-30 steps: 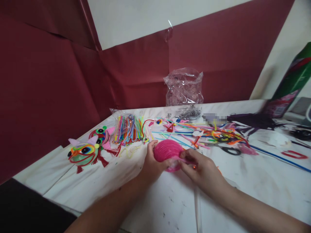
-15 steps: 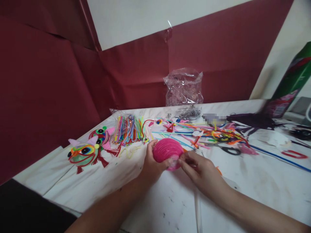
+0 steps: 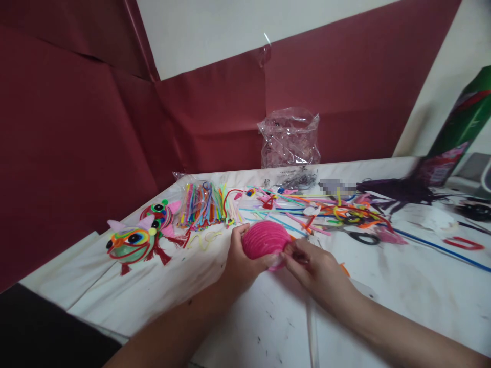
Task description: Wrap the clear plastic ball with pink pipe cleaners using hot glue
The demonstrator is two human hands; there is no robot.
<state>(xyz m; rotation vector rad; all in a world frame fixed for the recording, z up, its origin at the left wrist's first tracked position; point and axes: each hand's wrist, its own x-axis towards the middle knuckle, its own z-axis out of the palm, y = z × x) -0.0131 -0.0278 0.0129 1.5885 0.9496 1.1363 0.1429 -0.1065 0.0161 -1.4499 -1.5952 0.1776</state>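
Observation:
A bright pink ball (image 3: 265,240), wound in rows of what looks like fuzzy pipe cleaner, is held above the table. My left hand (image 3: 243,263) wraps its left side, with the thumb across the lower front. At the ball's lower right edge, the thumb and fingers of my right hand (image 3: 314,266) are pinched together; what lies between them is hidden. To the left stand two decorated animal heads, an orange-and-green one (image 3: 132,243) with pink ears and a red-and-green one (image 3: 163,214) behind it. Both have black eyes and red tassels.
A bundle of coloured pipe cleaners (image 3: 203,207) lies behind my left hand. Loose pipe cleaners (image 3: 326,209) and black-handled scissors (image 3: 364,237) are spread behind my right. A clear plastic bag (image 3: 290,138) stands by the wall. Far right are dark purple strands (image 3: 399,190) and a green container (image 3: 456,128).
The pink ball has turned slightly in my hands. My left thumb now covers more of the pale patch at its lower front. My right hand remains at the same edge.

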